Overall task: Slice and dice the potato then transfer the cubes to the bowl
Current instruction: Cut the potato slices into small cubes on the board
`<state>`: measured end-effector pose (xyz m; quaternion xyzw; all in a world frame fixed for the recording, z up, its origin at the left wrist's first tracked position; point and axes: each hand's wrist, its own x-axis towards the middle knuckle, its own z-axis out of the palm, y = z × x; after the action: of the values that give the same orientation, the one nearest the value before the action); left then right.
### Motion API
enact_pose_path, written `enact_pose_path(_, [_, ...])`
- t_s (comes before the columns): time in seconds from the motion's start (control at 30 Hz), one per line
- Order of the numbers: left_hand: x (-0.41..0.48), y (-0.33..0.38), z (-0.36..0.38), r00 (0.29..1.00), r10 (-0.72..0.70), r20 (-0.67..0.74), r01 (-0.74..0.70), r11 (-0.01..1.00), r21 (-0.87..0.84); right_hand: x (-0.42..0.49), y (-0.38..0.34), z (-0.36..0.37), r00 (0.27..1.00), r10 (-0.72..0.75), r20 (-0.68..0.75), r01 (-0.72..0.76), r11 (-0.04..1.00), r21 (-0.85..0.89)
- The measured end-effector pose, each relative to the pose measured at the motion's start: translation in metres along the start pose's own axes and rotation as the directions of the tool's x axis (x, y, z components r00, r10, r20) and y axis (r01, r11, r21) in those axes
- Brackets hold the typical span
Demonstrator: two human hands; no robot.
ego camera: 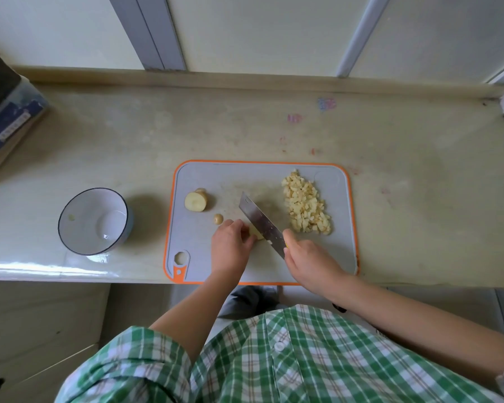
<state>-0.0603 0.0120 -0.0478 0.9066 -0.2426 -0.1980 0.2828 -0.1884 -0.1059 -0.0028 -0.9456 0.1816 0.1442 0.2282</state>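
Observation:
A grey cutting board (pixel 326 257) with an orange rim lies on the counter. On its right side sits a heap of diced potato cubes (pixel 306 203). My left hand (pixel 230 245) curls over a pale potato piece (pixel 256 234) and holds it down. My right hand (pixel 309 260) grips the handle of a cleaver (pixel 259 221), whose blade rests against that piece. A potato end chunk (pixel 196 201) and a small potato scrap (pixel 218 219) lie on the board's left part. The white bowl (pixel 70 237) with a dark rim stands left of the board.
The pale counter (pixel 245 126) runs to a low back ledge below a window frame. A stack of boxes (pixel 6 112) sits at the far left. The counter's front edge lies just below the board, with my green checked shirt under it.

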Motion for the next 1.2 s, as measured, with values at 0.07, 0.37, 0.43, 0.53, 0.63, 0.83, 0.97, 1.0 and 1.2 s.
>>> enact_pose_path(0.07, [0.001, 0.001, -0.001, 1.000, -0.008, 0.005, 0.008, 1.000, 0.005, 0.001, -0.002, 0.002, 1.000, 0.013, 0.004, -0.013, 1.000, 0.014])
enact_pose_path(0.37, [0.001, 0.003, -0.003, 1.000, -0.008, 0.005, 0.008, 1.000, 0.016, 0.011, -0.009, 0.012, 0.997, 0.064, -0.050, -0.067, 0.997, -0.045])
enact_pose_path(0.43, [0.000, 0.001, -0.002, 1.000, -0.002, 0.002, 0.002, 1.000, 0.021, 0.011, -0.009, 0.010, 0.996, 0.057, -0.072, -0.059, 0.998, -0.035])
enact_pose_path(0.53, [-0.003, -0.001, -0.002, 1.000, -0.006, -0.021, 0.006, 1.000, 0.004, 0.008, -0.010, 0.003, 0.995, 0.034, -0.090, -0.033, 0.999, 0.016])
enact_pose_path(0.63, [-0.004, -0.002, -0.003, 0.999, -0.039, -0.028, 0.038, 0.999, -0.022, 0.004, -0.008, -0.005, 0.999, 0.007, -0.051, -0.008, 1.000, -0.015])
enact_pose_path(0.83, [-0.001, 0.002, -0.002, 0.988, -0.156, -0.010, 0.156, 0.987, -0.024, 0.000, -0.008, -0.007, 1.000, 0.005, 0.014, -0.004, 1.000, -0.023])
enact_pose_path(0.97, [0.002, 0.004, -0.003, 0.978, -0.208, 0.001, 0.208, 0.978, -0.029, 0.002, -0.010, -0.001, 0.999, 0.023, 0.026, -0.023, 1.000, 0.000])
enact_pose_path(1.0, [0.003, 0.004, -0.003, 0.976, -0.217, 0.007, 0.217, 0.976, -0.033, 0.003, -0.012, 0.001, 0.999, 0.028, 0.029, -0.027, 1.000, -0.007])
enact_pose_path(1.2, [0.004, 0.007, -0.006, 0.971, -0.239, 0.032, 0.240, 0.970, -0.035, 0.010, -0.017, 0.011, 0.998, 0.055, 0.008, -0.054, 0.995, -0.082])
